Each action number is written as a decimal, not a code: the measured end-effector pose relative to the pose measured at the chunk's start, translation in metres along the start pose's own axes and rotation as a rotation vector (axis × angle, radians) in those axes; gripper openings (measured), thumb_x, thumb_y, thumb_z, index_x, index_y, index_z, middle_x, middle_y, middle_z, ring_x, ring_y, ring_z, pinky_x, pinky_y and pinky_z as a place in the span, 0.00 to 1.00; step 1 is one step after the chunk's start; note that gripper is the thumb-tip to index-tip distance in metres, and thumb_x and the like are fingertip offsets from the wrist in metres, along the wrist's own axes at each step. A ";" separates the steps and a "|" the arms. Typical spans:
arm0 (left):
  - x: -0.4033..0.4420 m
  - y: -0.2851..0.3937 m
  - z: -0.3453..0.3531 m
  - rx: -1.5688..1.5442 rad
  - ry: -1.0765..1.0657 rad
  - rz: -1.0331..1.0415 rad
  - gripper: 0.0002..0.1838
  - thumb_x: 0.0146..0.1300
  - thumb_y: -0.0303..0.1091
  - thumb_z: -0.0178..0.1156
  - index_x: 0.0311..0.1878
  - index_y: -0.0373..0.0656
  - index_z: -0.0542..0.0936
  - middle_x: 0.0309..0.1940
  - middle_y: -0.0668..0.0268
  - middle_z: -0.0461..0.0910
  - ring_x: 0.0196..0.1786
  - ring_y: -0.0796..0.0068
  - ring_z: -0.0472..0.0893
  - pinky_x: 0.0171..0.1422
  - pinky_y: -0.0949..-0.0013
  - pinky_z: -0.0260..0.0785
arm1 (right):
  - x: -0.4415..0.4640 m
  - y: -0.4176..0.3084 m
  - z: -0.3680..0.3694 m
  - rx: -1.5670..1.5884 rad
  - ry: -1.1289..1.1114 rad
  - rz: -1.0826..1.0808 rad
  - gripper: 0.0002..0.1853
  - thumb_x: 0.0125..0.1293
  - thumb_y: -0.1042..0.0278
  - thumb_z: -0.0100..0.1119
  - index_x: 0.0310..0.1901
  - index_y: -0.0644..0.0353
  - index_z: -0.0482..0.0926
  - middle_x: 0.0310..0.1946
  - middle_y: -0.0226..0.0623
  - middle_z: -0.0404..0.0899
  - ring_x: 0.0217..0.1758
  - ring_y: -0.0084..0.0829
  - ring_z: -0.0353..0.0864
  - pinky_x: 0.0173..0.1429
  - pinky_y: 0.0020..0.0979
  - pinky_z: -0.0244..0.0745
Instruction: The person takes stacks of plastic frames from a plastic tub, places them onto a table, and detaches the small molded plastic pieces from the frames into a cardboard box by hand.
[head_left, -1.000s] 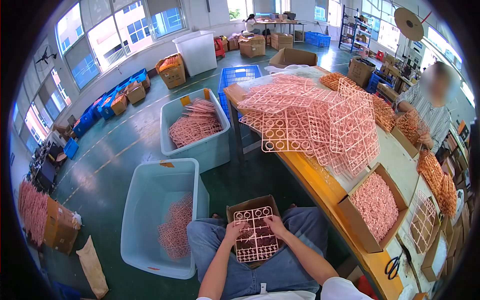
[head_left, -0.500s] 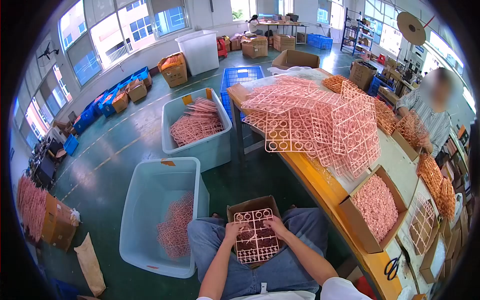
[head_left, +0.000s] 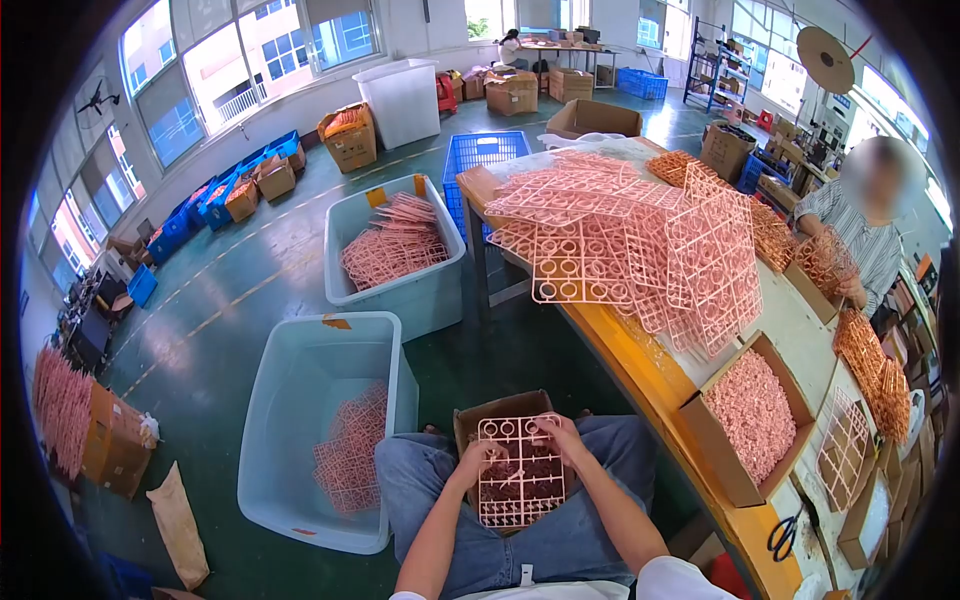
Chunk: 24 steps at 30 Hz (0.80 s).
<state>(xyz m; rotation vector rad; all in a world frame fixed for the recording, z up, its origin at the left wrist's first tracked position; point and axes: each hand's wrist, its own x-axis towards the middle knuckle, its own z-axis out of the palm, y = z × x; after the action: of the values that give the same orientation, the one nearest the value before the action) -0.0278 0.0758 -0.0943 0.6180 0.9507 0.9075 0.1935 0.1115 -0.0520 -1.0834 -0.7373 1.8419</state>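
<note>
A pink plastic grid frame (head_left: 520, 478) with rings along its top row lies over an open cardboard box (head_left: 480, 412) between my knees. Dark reddish small pieces show through the grid. My left hand (head_left: 482, 462) grips the frame's left edge near the upper part. At the upper right of the same frame, my right hand (head_left: 560, 440) has its fingers closed on the edge near a ring. To the left, a light blue tub (head_left: 275, 420) holds several pink grids (head_left: 352, 450).
The wooden table (head_left: 640, 375) on the right bears a pile of pink grids (head_left: 640, 230), a box of pink pieces (head_left: 752, 410) and scissors (head_left: 785, 535). A second tub (head_left: 400, 300) stands beyond the first. A co-worker (head_left: 870, 225) handles orange-brown grids across the table.
My right hand has moved up along the frame towards its top right corner. The frame has shifted slightly right, and my left hand has moved a little right with it.
</note>
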 end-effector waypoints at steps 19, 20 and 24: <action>-0.002 0.002 0.009 0.269 0.063 0.145 0.07 0.63 0.26 0.53 0.40 0.36 0.78 0.31 0.67 0.79 0.34 0.77 0.78 0.41 0.76 0.70 | 0.002 0.007 -0.001 -0.045 0.077 0.009 0.06 0.64 0.70 0.55 0.40 0.61 0.74 0.33 0.35 0.78 0.37 0.26 0.80 0.35 0.27 0.82; -0.002 0.002 0.010 0.319 0.075 0.198 0.06 0.62 0.27 0.54 0.39 0.35 0.78 0.30 0.67 0.79 0.33 0.78 0.78 0.40 0.75 0.70 | 0.002 0.008 -0.001 -0.046 0.077 0.009 0.06 0.64 0.70 0.55 0.40 0.61 0.74 0.33 0.35 0.78 0.37 0.26 0.80 0.35 0.27 0.82; -0.007 0.005 0.014 0.813 0.222 0.432 0.05 0.62 0.27 0.56 0.38 0.36 0.79 0.28 0.67 0.80 0.32 0.78 0.79 0.38 0.74 0.70 | 0.002 0.007 -0.002 -0.049 0.069 0.027 0.07 0.64 0.69 0.55 0.41 0.61 0.74 0.32 0.35 0.78 0.33 0.26 0.80 0.35 0.26 0.81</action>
<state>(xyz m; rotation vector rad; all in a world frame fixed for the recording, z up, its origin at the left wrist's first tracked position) -0.0196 0.0711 -0.0805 1.4789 1.4280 0.9636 0.1921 0.1104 -0.0594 -1.1882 -0.7341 1.8075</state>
